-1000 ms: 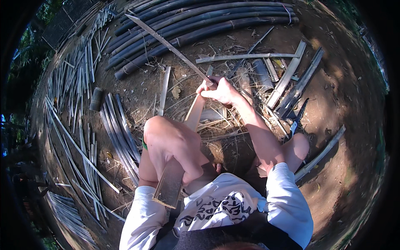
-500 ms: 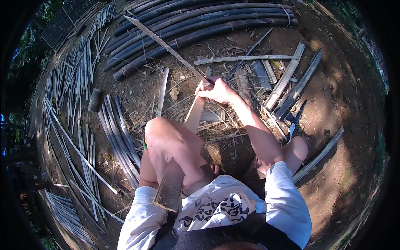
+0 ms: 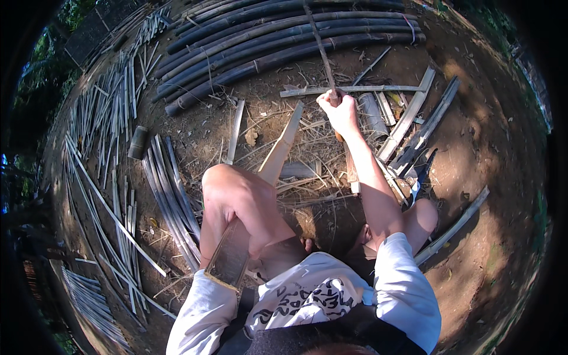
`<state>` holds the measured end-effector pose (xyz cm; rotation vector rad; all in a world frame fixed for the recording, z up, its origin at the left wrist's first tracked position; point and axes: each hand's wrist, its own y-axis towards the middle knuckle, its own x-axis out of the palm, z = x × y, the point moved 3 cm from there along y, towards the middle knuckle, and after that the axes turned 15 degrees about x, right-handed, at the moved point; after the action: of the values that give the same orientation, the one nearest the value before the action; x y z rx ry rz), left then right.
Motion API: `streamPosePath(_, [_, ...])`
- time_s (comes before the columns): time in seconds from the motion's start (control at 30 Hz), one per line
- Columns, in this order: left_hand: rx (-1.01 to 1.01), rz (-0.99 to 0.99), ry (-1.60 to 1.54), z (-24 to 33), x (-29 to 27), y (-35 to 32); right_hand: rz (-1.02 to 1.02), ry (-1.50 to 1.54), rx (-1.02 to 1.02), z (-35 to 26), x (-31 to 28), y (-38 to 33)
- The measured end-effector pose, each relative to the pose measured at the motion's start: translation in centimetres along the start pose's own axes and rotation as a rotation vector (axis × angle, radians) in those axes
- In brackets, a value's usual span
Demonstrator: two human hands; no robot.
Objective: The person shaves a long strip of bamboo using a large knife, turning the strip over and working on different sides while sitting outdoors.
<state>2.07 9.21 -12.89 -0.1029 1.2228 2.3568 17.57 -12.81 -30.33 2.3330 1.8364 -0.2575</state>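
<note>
My right hand (image 3: pixel 340 113) is closed round the handle of a long, narrow-bladed knife (image 3: pixel 322 52), its blade pointing away over dark bamboo poles. A split bamboo slat (image 3: pixel 280 151) passes beneath my bent left knee (image 3: pixel 236 192). Its pale, tapered far end sticks out left of my right hand, apart from the knife. The broad near end lies by my left sleeve (image 3: pixel 201 307). My left forearm goes behind the knee, which hides my left hand.
Long dark bamboo poles (image 3: pixel 284 50) lie across the far ground. Thin strips (image 3: pixel 97 127) spread over the left side. A bamboo section (image 3: pixel 138 142) stands near bundled slats (image 3: pixel 168 198). Split pieces (image 3: pixel 408 115) and a bladed tool (image 3: pixel 416 186) lie on the right.
My right hand has moved right, away from the slat's far end. The knife has swung from pointing far left to nearly straight ahead. The slat has slid slightly away from me.
</note>
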Motion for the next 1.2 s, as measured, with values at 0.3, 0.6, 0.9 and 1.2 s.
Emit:
streamPosePath(0.3, [0.079,0.482,0.23,1.5,-2.7,0.3,-0.228,0.57,-0.014,-7.8,-3.6,-7.2])
streamPosePath(0.6, [0.097,0.819,0.476,0.4,-9.3,1.2,-0.217,0.717,0.037,-12.3,0.7,-10.7])
streamPosePath(0.9, [0.276,0.919,1.818,5.2,-8.9,3.8,-0.137,0.807,-0.028,-14.6,0.5,-6.4])
streamPosePath(1.2, [0.16,0.641,2.216,8.1,-9.8,8.7,-0.128,0.789,0.021,-14.2,0.6,-5.6])
